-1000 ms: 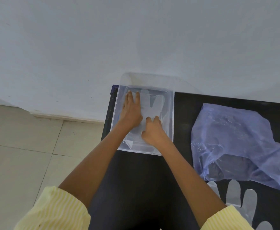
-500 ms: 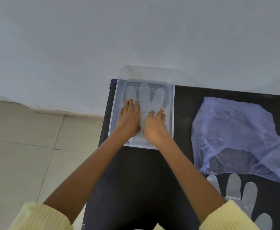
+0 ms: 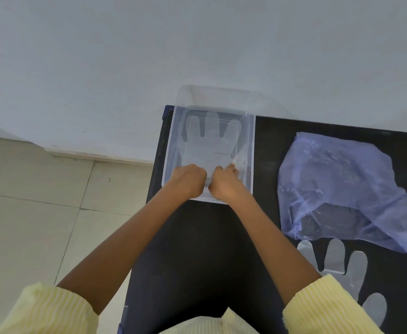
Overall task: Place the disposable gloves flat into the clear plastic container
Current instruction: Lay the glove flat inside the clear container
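Both hands, left hand (image 3: 190, 180) and right hand (image 3: 224, 183), are pressing a glove (image 3: 213, 141) flat inside the clear container (image 3: 250, 150); a blue bag (image 3: 337, 184) is lying at three o'clock.

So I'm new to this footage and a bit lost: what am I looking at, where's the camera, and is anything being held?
There is no machine here. A camera worn on a person's head looks down at their bare hands. On a black table stands a clear container with a see-through glove lying flat inside. The left hand and right hand, fingers curled, rest at the glove's near end; whether they grip it I cannot tell. To the right lie a blue bag and another glove.
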